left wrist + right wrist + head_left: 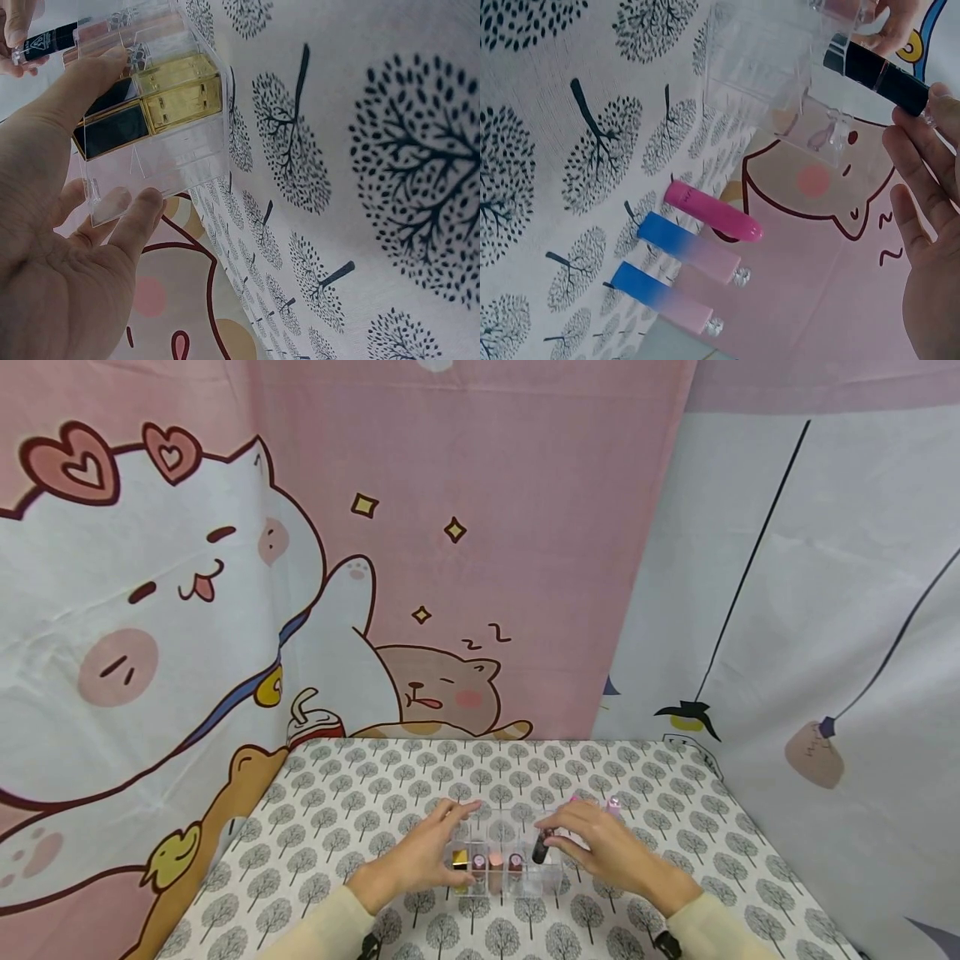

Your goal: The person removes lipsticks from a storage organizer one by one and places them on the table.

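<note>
A clear plastic lipstick organizer [544,882] stands on the table in the head view, several of its compartments filled. My left hand [420,853] grips its left end, thumb on the near side and fingers on the far side. Between the fingertips of my right hand [611,853] is a black lipstick tube [879,77], pinched by its upper end and tilted over the organizer's right end. A black-and-gold lipstick [150,112] lies in the compartment close to my left thumb. Beside it, dark-capped tubes [515,863] and a peach tube [496,862] stand in the middle compartments.
Right of the organizer, in the right wrist view, stand a bright pink tube [714,211] and two blue-and-pink lipsticks with clear gem tops, one nearer [660,297] and one farther [691,247]. A tree-print cloth [360,827] covers the table. Cartoon-print curtains [525,527] hang behind.
</note>
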Available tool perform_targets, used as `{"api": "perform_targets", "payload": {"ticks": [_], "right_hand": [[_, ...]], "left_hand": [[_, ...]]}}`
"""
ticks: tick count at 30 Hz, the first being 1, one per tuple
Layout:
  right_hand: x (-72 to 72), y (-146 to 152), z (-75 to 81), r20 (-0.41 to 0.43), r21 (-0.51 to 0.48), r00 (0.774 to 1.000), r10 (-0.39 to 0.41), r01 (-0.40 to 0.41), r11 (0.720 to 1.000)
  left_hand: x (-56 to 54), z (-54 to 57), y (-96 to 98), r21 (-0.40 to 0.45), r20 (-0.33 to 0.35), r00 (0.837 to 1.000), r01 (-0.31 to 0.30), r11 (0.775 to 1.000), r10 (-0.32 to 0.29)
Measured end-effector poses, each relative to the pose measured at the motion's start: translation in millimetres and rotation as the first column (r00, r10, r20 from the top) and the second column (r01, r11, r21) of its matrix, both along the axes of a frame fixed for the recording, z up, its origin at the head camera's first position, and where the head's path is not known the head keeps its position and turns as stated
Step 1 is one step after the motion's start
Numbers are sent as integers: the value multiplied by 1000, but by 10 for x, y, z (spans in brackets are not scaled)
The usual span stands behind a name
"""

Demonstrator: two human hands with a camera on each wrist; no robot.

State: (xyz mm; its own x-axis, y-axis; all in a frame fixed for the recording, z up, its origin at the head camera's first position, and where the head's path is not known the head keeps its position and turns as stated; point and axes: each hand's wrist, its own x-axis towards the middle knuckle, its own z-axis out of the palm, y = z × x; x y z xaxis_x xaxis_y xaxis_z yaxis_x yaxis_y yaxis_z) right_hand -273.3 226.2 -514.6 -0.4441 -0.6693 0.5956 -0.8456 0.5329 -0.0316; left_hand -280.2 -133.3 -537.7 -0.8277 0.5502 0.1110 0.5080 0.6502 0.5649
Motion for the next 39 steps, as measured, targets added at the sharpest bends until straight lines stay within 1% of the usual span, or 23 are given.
{"api": "perform_targets", "payload": {"ticks": [8, 12, 19, 27, 32, 35, 39], "right_hand": [[-10, 73, 87, -17, -41, 1000, 19, -19, 999], [-11, 119, 130, -26, -52, 1000, 3, -5, 999], [-30, 201, 184, -70, -66, 997, -13, 8, 998], [-42, 315, 224, -50, -62, 998, -36, 33, 998], [-68, 382, 228, -43, -78, 998, -35, 32, 996], [-82, 421, 233, -60, -88, 997, -50, 44, 995], [-97, 493, 259, -61, -90, 995, -74, 68, 994]], "left_hand": [[4, 2, -5, 1, 4, 1000, 1, 1000, -1], [8, 8, -5, 4, 6, 1000, 1, 1000, -1], [6, 10, -5, 12, 22, 1000, -4, 1000, 4], [10, 8, -2, 7, 16, 1000, -3, 1000, 3], [16, 9, -1, 7, 8, 1000, 4, 1000, -4], [12, 4, -3, 8, 5, 1000, 5, 1000, -5], [3, 0, -5, 8, 7, 1000, 5, 1000, -6]]}}
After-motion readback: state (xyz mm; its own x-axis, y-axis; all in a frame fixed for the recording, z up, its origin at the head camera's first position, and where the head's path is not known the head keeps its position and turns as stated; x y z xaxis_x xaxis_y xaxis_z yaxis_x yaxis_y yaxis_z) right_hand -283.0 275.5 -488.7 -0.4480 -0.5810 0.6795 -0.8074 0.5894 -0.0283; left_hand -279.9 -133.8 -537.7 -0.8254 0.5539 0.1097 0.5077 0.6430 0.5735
